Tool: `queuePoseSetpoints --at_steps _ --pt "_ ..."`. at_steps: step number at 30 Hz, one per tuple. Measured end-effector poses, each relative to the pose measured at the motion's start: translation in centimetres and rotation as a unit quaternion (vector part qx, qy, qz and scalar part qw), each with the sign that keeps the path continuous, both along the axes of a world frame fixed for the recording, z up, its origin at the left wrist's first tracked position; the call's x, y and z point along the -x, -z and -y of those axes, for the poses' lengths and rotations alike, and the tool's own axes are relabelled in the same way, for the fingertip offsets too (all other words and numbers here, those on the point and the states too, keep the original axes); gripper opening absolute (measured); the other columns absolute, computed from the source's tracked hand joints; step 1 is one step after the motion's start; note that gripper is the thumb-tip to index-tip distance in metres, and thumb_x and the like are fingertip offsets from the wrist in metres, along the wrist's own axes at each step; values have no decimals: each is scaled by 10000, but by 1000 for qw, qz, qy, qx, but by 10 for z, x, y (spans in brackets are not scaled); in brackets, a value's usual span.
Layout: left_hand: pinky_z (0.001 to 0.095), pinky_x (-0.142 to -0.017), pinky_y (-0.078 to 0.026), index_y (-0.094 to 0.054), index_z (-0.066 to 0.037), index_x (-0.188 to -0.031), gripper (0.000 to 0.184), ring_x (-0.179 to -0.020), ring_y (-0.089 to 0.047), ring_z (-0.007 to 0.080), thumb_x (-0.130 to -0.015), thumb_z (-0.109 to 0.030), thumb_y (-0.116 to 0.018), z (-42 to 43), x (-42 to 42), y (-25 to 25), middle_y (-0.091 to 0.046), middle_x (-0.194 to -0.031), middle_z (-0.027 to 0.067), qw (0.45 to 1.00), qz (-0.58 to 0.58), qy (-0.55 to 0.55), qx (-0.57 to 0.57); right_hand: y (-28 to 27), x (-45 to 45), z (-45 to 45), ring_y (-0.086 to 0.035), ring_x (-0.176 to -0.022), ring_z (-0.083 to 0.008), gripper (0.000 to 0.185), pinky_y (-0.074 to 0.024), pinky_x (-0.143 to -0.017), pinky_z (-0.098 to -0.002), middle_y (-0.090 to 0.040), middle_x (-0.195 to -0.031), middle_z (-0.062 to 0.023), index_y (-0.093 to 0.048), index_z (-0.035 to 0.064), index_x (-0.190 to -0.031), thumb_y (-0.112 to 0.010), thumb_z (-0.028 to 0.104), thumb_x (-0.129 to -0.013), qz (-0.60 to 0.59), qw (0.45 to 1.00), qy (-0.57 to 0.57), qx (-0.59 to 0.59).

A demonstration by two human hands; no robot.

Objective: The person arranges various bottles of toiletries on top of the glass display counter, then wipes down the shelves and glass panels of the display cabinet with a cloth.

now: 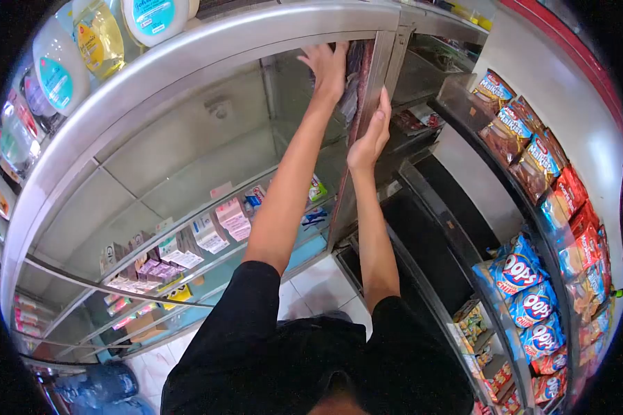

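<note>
My left hand (327, 69) reaches up inside the glass cabinet, near its top right corner, with its fingers spread. Beside it, dark and reddish material (355, 79) hangs or lies along the cabinet's edge; what it is I cannot make out. My right hand (371, 138) rests against the metal cabinet post (376, 90), its fingers stretched out along the edge and nothing held in it. Both forearms extend forward from black sleeves. A metal frame (208, 38) borders the glass case around my left arm.
Small boxes (232, 218) line a glass shelf below my left arm. Baby-care bottles (100, 41) stand along the top left. On the right, racks hold blue snack bags (522, 273) and brown biscuit packs (536, 162). Large blue water bottles (100, 382) are at the lower left.
</note>
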State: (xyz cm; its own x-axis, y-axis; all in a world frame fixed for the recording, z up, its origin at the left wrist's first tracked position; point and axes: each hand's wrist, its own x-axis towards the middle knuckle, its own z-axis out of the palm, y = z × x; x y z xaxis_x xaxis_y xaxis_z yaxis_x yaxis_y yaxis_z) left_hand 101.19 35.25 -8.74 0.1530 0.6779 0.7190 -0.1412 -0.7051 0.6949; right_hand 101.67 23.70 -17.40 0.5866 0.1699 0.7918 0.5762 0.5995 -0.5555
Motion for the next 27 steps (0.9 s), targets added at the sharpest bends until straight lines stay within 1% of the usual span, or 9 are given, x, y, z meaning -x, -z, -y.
queuePoseSetpoints --at_steps 4,7,12,15,17,18,20,22,27 --pt "592 -1158 18 -371 -12 -1444 691 -1437 -121 450 -960 -498 -450 -2 -2 -4 -250 -1527 270 999 -6 43 14 -1 1 0 -375 -1382 -286 568 -250 -1143 -381 -406 -1490 -194 -369 -56 -1449 -295 351 -1061 -4 1000 -16 8" --pt "564 -1165 0 -386 -15 -1435 676 -1424 -155 446 -958 -488 -456 -15 -9 -2 -290 -1505 266 997 3 13 -72 -3 4 1 -371 -1389 -304 565 -252 -1144 -392 -400 -1492 -212 -371 -61 -1446 -299 343 -1057 5 1000 5 21" --pt "546 -1145 -34 -452 -16 -1373 630 -1388 -217 445 -945 -478 -470 -9 0 -10 -368 -1441 288 996 -70 26 -50 -2 5 1 -381 -1383 -320 543 -259 -1141 -401 -415 -1478 -230 -382 -73 -1436 -311 301 -1049 11 999 23 23" --pt "572 -1151 -25 -410 1 -1398 681 -1412 -170 459 -945 -503 -481 -7 0 -6 -306 -1476 287 995 -74 11 -66 -2 7 1 -397 -1371 -329 535 -270 -1136 -401 -429 -1466 -237 -382 -84 -1431 -318 281 -1045 9 999 37 16" --pt "592 -1154 -16 -330 10 -1447 753 -1440 -85 468 -945 -527 -489 5 -1 10 -185 -1532 281 997 -38 2 -70 -1 8 0 -404 -1365 -329 537 -277 -1133 -399 -431 -1463 -239 -381 -88 -1429 -318 281 -1045 6 999 36 13" --pt "601 -1155 -12 -289 15 -1471 791 -1454 -43 473 -944 -539 -493 6 -1 20 -124 -1559 278 997 -20 -3 -72 2 5 -6 -488 -1274 -389 524 -349 -1071 -429 -493 -1397 -257 -416 -50 -1427 -310 281 -1035 17 998 64 -1" --pt "614 -1152 -3 -184 13 -1506 857 -1461 51 465 -944 -553 -497 -7 -6 49 13 -1583 258 993 -98 5 -64 1 6 -7 -495 -1265 -390 522 -354 -1065 -436 -499 -1388 -259 -419 -48 -1425 -312 281 -1034 11 998 63 -4" --pt "624 -1148 5 -47 2 -1535 925 -1452 156 467 -950 -563 -489 -2 1 48 163 -1586 252 988 -144 40 -37 0 8 -5 -503 -1250 -397 518 -361 -1055 -441 -510 -1372 -262 -423 -44 -1423 -318 278 -1031 13 997 73 -1" --pt "650 -1135 4 18 -11 -1531 1038 -1425 155 529 -900 -667 -482 11 10 15 149 -1570 290 989 -116 84 48 1 8 -9 -513 -1232 -403 517 -367 -1045 -434 -512 -1365 -268 -416 -42 -1427 -323 276 -1031 24 995 100 -6"
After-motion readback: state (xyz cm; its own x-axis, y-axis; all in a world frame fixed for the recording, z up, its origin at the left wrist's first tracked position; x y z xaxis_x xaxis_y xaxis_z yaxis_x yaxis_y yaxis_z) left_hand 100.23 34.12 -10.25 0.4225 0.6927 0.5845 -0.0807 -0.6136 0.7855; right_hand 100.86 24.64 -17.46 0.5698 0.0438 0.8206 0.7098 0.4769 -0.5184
